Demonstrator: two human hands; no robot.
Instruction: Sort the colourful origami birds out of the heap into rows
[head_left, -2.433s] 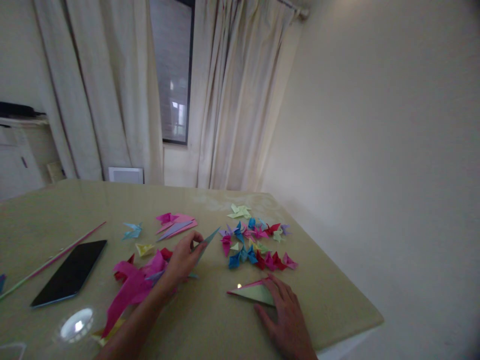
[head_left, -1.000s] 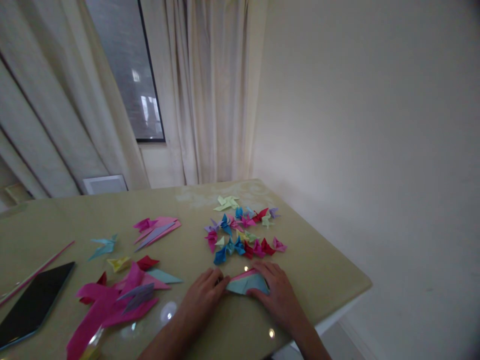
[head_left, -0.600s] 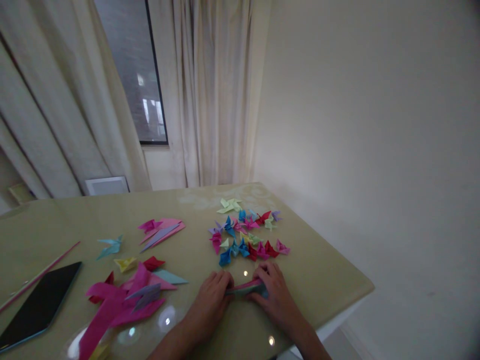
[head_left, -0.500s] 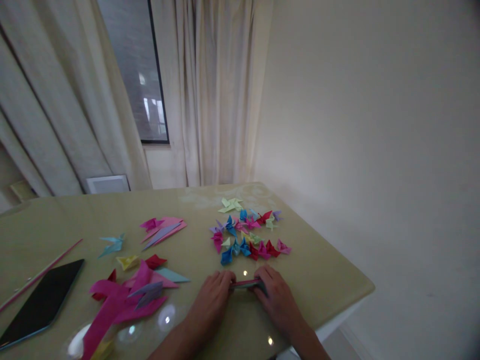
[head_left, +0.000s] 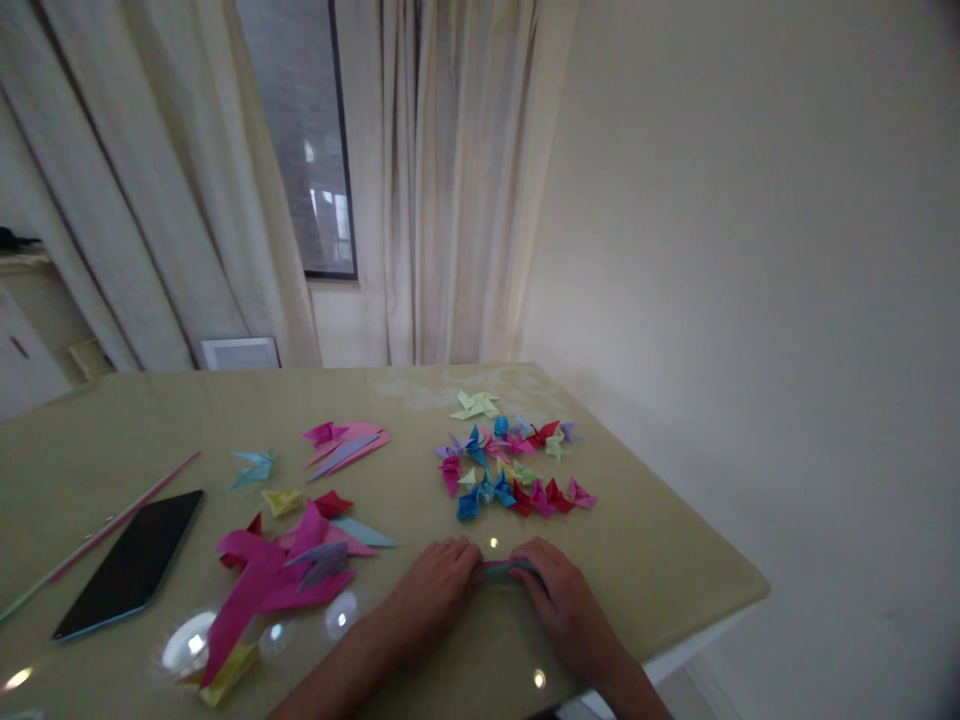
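Between my two hands is a narrow folded paper strip (head_left: pixel 496 572), pale green with a pinkish upper edge, held low over the table's near side. My left hand (head_left: pixel 444 582) pinches its left end with the fingers together. At the other end, my right hand (head_left: pixel 556 592) grips it between thumb and fingers, which hide that end. Just beyond my hands lies a cluster of small folded paper figures (head_left: pixel 501 490) in blue, red, pink, purple and yellow. A pale green pinwheel-shaped paper (head_left: pixel 475 405) sits behind them.
To the left lie a large magenta folded paper (head_left: pixel 262 575), a light blue paper figure (head_left: pixel 253 468), pink and purple folded papers (head_left: pixel 349 448), a black tablet (head_left: pixel 131 565) and a thin pink-and-green stick (head_left: pixel 142 498). The table's right edge runs near the wall (head_left: pixel 750 300).
The view has turned slightly left, so the table things appear shifted right. Both hands keep hold of the paper strip, which now shows more of its green side.
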